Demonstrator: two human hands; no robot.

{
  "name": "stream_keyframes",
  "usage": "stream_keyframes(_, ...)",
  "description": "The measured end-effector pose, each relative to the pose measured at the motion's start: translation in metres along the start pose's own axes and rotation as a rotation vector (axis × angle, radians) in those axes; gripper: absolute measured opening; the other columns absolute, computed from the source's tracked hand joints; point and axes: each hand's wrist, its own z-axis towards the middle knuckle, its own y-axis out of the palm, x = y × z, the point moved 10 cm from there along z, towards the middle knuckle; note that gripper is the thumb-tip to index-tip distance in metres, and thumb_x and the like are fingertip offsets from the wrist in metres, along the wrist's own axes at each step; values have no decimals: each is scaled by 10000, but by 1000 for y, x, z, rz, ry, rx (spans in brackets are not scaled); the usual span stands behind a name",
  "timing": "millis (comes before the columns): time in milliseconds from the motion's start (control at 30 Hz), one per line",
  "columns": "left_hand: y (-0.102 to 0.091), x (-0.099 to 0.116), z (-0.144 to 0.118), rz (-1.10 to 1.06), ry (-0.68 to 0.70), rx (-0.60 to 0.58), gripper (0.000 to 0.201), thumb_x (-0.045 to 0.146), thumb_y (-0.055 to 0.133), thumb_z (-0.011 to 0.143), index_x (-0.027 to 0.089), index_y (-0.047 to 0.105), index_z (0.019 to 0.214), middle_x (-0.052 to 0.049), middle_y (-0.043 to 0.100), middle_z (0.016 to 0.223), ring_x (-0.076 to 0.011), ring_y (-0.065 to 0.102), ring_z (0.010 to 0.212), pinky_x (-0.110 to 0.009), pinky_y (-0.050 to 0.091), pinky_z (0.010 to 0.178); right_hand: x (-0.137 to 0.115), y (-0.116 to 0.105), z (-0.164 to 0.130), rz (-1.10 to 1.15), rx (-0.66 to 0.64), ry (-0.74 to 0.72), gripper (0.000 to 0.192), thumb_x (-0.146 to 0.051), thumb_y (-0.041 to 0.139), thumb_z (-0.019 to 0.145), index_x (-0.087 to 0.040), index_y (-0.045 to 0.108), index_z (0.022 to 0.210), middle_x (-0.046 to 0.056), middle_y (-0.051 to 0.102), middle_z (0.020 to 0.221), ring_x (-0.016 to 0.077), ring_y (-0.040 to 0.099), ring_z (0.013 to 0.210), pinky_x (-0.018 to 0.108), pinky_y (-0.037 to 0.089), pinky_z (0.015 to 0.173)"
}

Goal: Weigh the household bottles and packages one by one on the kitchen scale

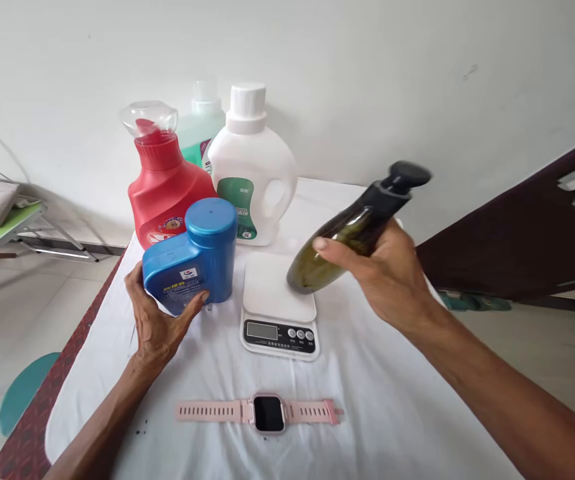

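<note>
Bare forearms (497, 393) reach in from the lower corners, and between them a smartwatch (268, 413) with a pink strap lies face up, stretched out flat on the white cloth (367, 413) that covers the worktop. Just beyond it sits a white digital kitchen scale (280, 287), display and buttons toward the camera.

The right hand (392, 280) has its grip closed around a dark green bottle (334, 250) with a black top, which tilts over the scale's right side, base down and to the left; whether that base touches the platform, I cannot tell. The left hand (160, 327) grips the lower part of a blue handled bottle (182, 273), thumb across its front, left of the scale.

Behind the blue bottle stands a red detergent bottle (167, 180) with a clear cap. Right of that is a white handled jug (250, 150) with a green label, and a pale green bottle (200, 130) shows partly between them, near the wall (357, 87).
</note>
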Motion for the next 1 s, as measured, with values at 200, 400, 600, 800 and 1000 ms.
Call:
stream_keyframes(200,-8,21,-5,64,184,76,1154,549,886,695,148,263,1578,-247,390,1500,-406,373,1422,-606,368,1183,-8,33,-18,30,-91,18,495,-537,858,728,-273,549,1011,-21,619,869,197,597,766,387,527,710)
stream_keyframes(400,-21,41,-13,111,315,174,1131,474,890,708,138,281,1600,-256,362,1525,-429,329,1445,-652,318,1208,-16,43,-25,-42,-114,-39,480,-546,840,763,-280,517,999,-12,632,916,209,606,814,384,521,735)
stream_keyframes(600,-34,54,-28,128,435,271,1007,433,938,602,170,462,1449,-199,495,1335,-403,497,1250,-620,436,1096,-13,42,-28,-19,-170,-5,555,-581,843,764,-281,537,1117,16,656,1026,244,641,934,430,535,830)
stream_keyframes(800,-38,62,-35,34,562,306,812,328,940,597,183,581,1311,-88,562,1035,-276,571,928,-444,489,862,-15,40,-27,54,-197,-16,642,-615,835,764,-303,551,1247,49,659,1172,283,638,1071,482,533,923)
stream_keyframes(1000,-31,83,-32,-104,552,85,418,169,813,764,196,624,1136,-43,639,892,-205,631,785,-325,492,682,5,19,-31,196,-73,-65,589,-749,607,902,-300,573,1282,71,636,1342,296,594,1260,504,492,1071)
